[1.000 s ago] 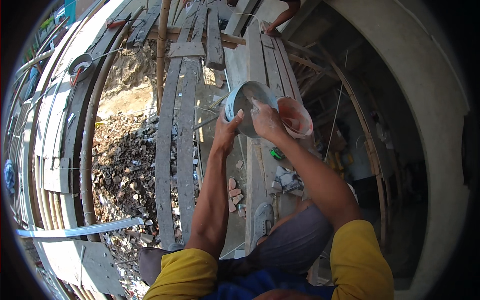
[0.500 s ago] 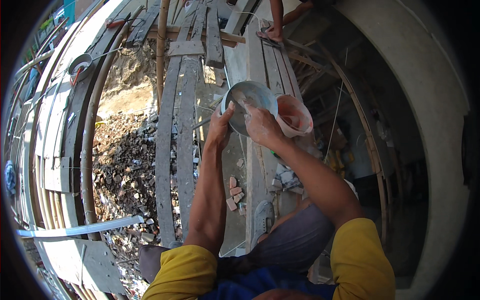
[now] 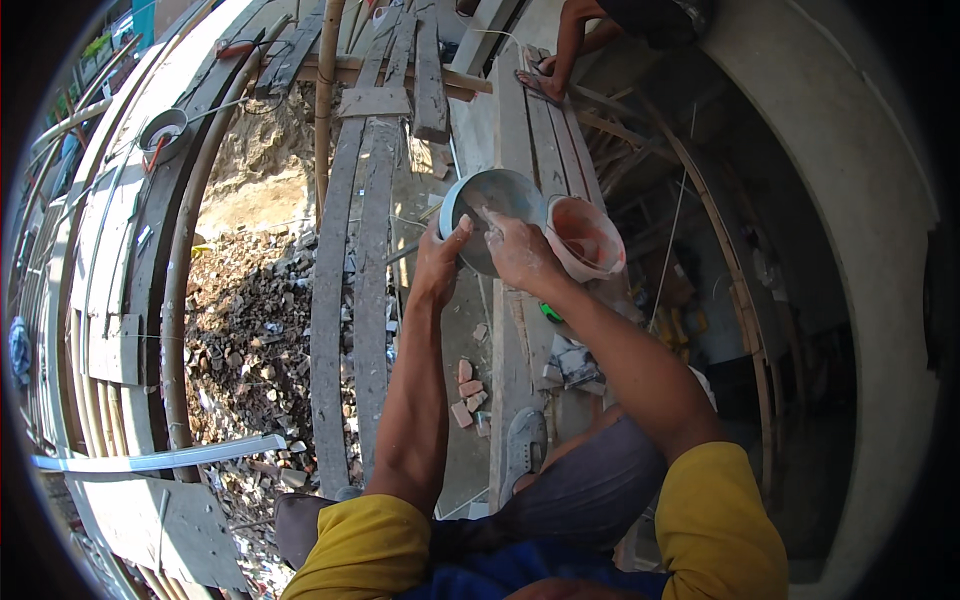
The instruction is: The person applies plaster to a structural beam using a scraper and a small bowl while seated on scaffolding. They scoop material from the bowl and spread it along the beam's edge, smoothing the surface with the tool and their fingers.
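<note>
My left hand grips the left rim of a round light-blue bowl, thumb over the edge. The bowl is tilted, and greyish wet residue coats its inside. My right hand reaches into it with the fingers bent together against the inner wall. Whether a small tool is between those fingers is hidden. Pale smears cover both hands. Just right of the bowl stands a whitish-pink bucket with an orange inside and something pale in it.
Long weathered planks run ahead at left, above rubble. Broken bricks lie below. Another person's foot rests on the far boards. A bamboo pole stands upright. A grey bucket sits far left; a dark drop opens at right.
The bowl has shifted and tilted slightly, with my right fingers still inside it. At the far end, the other person's legs have moved a little.
</note>
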The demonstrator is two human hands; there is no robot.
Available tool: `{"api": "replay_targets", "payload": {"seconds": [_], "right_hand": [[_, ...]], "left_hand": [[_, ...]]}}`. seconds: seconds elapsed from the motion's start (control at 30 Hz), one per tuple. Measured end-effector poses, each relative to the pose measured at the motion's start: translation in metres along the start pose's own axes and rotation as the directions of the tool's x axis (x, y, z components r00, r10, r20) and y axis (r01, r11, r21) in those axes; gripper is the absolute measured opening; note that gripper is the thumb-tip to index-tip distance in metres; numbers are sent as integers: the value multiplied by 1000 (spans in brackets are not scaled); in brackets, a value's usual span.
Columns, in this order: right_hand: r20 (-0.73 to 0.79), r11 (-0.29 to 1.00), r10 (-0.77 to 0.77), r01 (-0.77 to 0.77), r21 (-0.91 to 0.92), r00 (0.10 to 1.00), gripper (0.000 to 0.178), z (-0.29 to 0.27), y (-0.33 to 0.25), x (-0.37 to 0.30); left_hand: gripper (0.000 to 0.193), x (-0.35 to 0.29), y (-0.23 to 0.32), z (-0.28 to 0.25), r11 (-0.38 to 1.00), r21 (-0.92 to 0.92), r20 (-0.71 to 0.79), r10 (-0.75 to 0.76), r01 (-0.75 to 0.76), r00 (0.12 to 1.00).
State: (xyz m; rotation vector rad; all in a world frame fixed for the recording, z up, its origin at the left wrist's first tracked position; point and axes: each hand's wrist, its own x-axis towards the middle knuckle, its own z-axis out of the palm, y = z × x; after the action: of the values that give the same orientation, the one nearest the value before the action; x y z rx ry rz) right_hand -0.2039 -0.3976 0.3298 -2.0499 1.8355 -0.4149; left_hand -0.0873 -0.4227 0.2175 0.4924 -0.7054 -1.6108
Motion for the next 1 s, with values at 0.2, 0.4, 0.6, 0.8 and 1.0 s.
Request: {"api": "replay_targets", "payload": {"seconds": [0.2,0.4,0.6,0.8,1.0], "right_hand": [[1,999,-11,11,-51,1000,42,14,5,2],[-29,997,75,-76,-31,997,41,6,6,4],[-108,998,52,-56,-35,993,44,0,28,13],[30,998,9,-7,-62,1000,43,11,3,2],[-138,999,1,-8,-53,990,47,2,44,19]], "left_hand": [[65,-3,-7,-1,998,-63,7,10,-10,1000],[65,-6,-16,2,997,-70,1,-24,24,1000],[74,-5,-11,15,996,-74,15,-49,50,999],[65,-5,-11,1,989,-149,7,0,1,1000],[74,-1,-9,5,999,-40,-32,28,-30,999]]}}
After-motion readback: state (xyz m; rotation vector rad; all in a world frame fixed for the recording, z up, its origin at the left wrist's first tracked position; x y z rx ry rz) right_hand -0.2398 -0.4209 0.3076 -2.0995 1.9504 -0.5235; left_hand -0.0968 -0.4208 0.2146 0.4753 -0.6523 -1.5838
